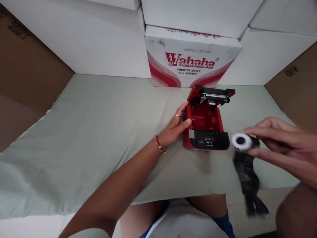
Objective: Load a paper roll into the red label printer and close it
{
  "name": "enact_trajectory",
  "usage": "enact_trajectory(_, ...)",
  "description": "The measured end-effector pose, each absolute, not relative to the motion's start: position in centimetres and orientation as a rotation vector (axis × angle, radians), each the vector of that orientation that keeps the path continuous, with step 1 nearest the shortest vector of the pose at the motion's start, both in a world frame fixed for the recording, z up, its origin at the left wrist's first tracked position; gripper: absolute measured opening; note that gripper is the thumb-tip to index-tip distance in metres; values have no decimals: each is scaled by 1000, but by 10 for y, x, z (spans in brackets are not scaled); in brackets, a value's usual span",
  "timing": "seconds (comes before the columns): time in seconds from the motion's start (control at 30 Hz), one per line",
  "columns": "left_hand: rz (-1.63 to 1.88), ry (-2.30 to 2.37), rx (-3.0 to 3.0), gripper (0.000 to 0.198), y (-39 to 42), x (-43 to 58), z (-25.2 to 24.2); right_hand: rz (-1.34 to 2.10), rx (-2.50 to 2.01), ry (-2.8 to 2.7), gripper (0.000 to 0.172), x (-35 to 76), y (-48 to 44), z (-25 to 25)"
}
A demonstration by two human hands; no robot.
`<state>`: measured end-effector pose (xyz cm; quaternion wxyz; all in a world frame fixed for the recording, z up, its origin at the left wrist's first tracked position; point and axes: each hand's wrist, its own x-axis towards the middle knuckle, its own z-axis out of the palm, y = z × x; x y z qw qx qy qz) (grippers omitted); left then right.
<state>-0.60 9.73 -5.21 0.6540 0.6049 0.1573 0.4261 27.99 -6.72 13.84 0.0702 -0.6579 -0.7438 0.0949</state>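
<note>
A red and black label printer (pixel 206 138) stands on the cloth with its lid (pixel 215 92) raised and its red inner bay (pixel 203 117) exposed. My left hand (pixel 173 129) grips the printer's left wall, thumb at the upper edge and fingers along the outside. To the right of the printer, my right hand (pixel 284 145) pinches a small white paper roll (pixel 241 142) with a dark core between thumb and fingers. From the roll hangs a crumpled black plastic strip (pixel 247 175), blurred at its lower end. How the strip joins the roll is hard to see.
Pale green cloth (pixel 99 109) covers the table, whose front edge runs just before my lap. Behind the printer stands a white and red Wahaha water carton (pixel 190 59), backed by white boxes (pixel 104 39). Brown cardboard (pixel 27 66) closes in the left side, and more cardboard (pixel 294 82) the right.
</note>
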Motion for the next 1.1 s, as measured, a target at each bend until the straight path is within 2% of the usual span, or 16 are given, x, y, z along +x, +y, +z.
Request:
enact_trajectory(0.23, 982, 355, 1370, 87, 96, -6, -50, 148, -2176, -2299, 44, 199, 17, 116)
enact_trajectory(0.43, 980, 396, 1393, 90, 96, -6, -51, 11, -2455, -2340, 47, 171, 44, 111)
enact_trajectory(0.67, 965, 349, 1404, 94, 96, -7, -49, 110, -2462, -2418, 47, 166, 60, 97)
enact_trajectory(0.73, 969, 344, 1442, 95, 95, -8, -49, 179, -2358, -2370, 46, 170, 55, 97)
enact_trajectory(0.83, 1016, 365, 1552, 97, 90, -8, -49, 334, -1944, -2275, 35, 181, 29, 105)
enact_trajectory(0.97, 1287, 530, 1806, 85, 71, -6, -40, 273, -1426, -2233, 21, 195, -25, 105)
enact_trajectory(1.1, 1706, 661, 2211, 61, 39, -6, -29, 172, -1285, -2280, 40, 210, -63, 80)
